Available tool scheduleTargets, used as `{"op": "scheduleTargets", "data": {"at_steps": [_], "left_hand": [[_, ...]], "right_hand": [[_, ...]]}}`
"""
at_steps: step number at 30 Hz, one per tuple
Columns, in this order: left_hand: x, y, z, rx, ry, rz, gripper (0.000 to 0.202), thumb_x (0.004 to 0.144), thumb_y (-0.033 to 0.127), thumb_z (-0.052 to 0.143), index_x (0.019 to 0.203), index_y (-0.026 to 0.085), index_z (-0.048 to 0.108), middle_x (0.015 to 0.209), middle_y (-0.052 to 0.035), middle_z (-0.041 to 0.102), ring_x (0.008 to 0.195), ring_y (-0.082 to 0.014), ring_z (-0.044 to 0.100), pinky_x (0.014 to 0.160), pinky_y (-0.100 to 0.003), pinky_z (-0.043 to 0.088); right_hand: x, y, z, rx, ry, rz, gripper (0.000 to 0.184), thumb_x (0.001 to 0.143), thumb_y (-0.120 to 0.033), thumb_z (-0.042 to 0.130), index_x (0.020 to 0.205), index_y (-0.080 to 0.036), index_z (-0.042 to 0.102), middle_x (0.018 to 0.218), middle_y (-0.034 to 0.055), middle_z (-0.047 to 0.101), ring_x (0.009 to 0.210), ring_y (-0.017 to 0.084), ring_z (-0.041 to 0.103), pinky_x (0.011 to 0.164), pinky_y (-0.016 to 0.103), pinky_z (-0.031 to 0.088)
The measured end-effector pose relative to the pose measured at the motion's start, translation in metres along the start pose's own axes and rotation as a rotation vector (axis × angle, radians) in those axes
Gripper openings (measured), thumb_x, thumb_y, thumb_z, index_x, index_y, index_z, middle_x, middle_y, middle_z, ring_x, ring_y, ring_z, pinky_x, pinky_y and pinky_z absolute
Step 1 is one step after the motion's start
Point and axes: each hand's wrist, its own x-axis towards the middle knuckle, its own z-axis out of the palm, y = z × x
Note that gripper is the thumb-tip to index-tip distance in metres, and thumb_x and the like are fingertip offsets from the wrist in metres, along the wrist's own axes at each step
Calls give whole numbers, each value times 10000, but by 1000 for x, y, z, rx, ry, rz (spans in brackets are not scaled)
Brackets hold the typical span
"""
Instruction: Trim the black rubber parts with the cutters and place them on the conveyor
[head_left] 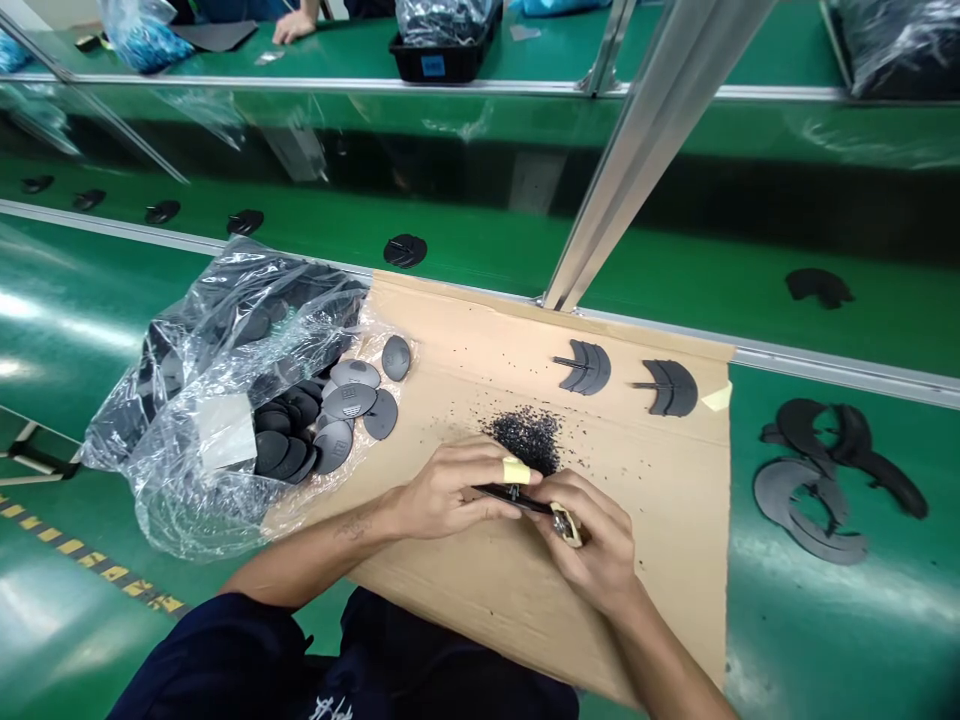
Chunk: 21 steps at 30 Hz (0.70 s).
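My left hand [456, 490] pinches a thin black plastic part [499, 492] over the cardboard sheet [450, 580]. Yellow tape is wrapped around one of its fingers. My right hand [592, 535] is closed at the other end of the same part, its fingers curled. Something small and shiny with a pale yellow edge [564, 524] shows at the right thumb; I cannot make out whether it is a tool. Just beyond my hands lies a heap of small black scraps [529, 435]. Two curved black pieces with stems [589, 368] rest farther back on the cardboard.
On the left, a clear plastic bag [180, 400] spills several black oval discs [351, 400]. Curved black pieces [806, 500] lie at the right. Black parts [405, 250] sit on the green strip behind, past a metal post [637, 150]. Another person's hand [295, 25] is at the far table.
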Motion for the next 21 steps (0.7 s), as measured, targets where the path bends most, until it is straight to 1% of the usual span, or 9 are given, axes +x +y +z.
{"op": "scheduleTargets", "data": {"at_steps": [2, 4, 6, 8, 10, 13, 15, 21], "left_hand": [[-1, 1, 0, -31, -15, -69, 317, 941, 355, 663, 1154, 124, 703, 916, -114, 755, 814, -176, 704, 727, -288, 591], [-3, 1, -2, -41, 24, -149, 304, 916, 335, 699, 1136, 124, 706, 903, -98, 761, 783, -161, 714, 716, -258, 590], [-3, 0, -3, -12, 70, -190, 267, 886, 317, 738, 1074, 128, 725, 890, -86, 764, 780, -160, 719, 731, -255, 587], [-3, -1, -4, 24, 81, -168, 227, 870, 304, 756, 1015, 130, 741, 873, -84, 760, 781, -163, 714, 738, -260, 578], [-2, -2, -5, 40, 69, -125, 205, 869, 288, 757, 1005, 134, 745, 848, -79, 755, 758, -158, 700, 719, -262, 567], [-1, -2, -5, 61, 42, -86, 204, 874, 277, 752, 1015, 130, 737, 829, -80, 750, 717, -152, 675, 672, -265, 551], [-1, -2, -6, 87, 23, -71, 204, 878, 278, 747, 1003, 117, 732, 828, -92, 746, 720, -158, 668, 662, -271, 544], [-1, -2, -7, 121, -11, -50, 199, 886, 300, 739, 975, 122, 728, 816, -92, 738, 728, -164, 662, 653, -278, 536]], "right_hand": [[2, -2, -1, 19, -3, 21, 252, 858, -20, 616, 1018, -214, 629, 874, 60, 670, 770, 183, 652, 656, 314, 544], [5, -3, -2, 30, -7, 47, 229, 867, -50, 635, 1025, -215, 630, 893, 62, 679, 796, 190, 662, 666, 316, 548], [7, -3, -4, 4, -1, 66, 200, 881, -83, 640, 1028, -217, 629, 909, 66, 684, 818, 199, 667, 677, 326, 548], [8, 0, -6, -89, 20, 64, 189, 889, -97, 634, 1037, -215, 629, 922, 72, 684, 832, 207, 665, 694, 340, 544], [6, 6, -7, -237, 14, 26, 204, 894, -90, 611, 1063, -202, 632, 940, 87, 689, 855, 220, 662, 718, 357, 533], [3, 13, -6, -423, -59, -52, 217, 905, -84, 568, 1091, -175, 635, 932, 100, 699, 854, 232, 648, 714, 364, 503], [2, 15, -5, -479, -92, -76, 210, 915, -96, 556, 1096, -168, 634, 915, 98, 700, 837, 230, 638, 694, 353, 484], [2, 16, -5, -534, -88, -94, 191, 937, -136, 557, 1108, -175, 632, 910, 92, 693, 810, 217, 618, 696, 340, 474]]}}
